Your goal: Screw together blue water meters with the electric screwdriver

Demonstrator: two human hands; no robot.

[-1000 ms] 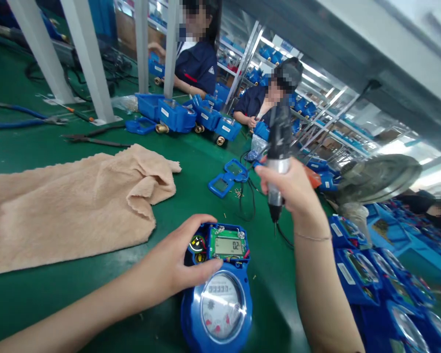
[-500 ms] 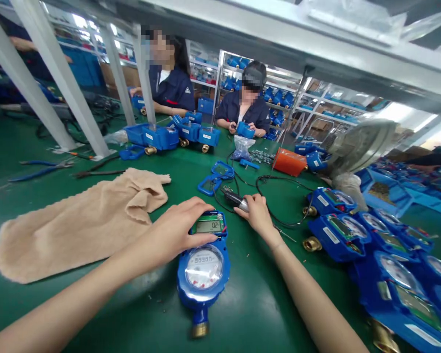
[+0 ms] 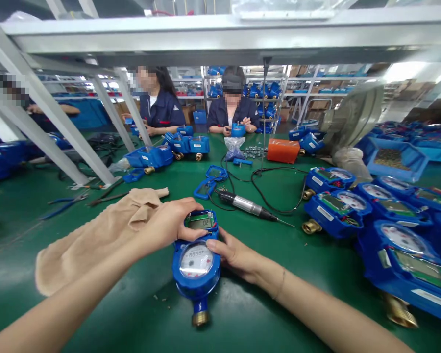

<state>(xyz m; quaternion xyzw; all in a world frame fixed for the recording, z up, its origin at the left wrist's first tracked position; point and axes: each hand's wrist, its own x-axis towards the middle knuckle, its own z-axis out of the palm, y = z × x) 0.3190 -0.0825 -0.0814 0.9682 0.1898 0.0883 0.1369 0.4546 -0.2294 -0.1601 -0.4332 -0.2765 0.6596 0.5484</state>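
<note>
A blue water meter with a round dial, a small lit display and a brass threaded end is in front of me on the green bench. My left hand grips its upper end, thumb across the casing below the display. From the other side my right hand closes on the meter, its thumb on the dial's rim and its fingers partly hidden behind the casing. Beyond the right hand lies an electric screwdriver, untouched. Two blue frame-shaped covers rest past the meter.
A beige cloth and pliers lie at the left. Several open meters crowd the right side, near a fan. An orange box stands farther back. A metal shelf beam crosses above; co-workers sit opposite.
My right hand has let go of the electric screwdriver, which now lies on the bench, and has moved to the meter. My left hand keeps its hold. The camera view has levelled.
</note>
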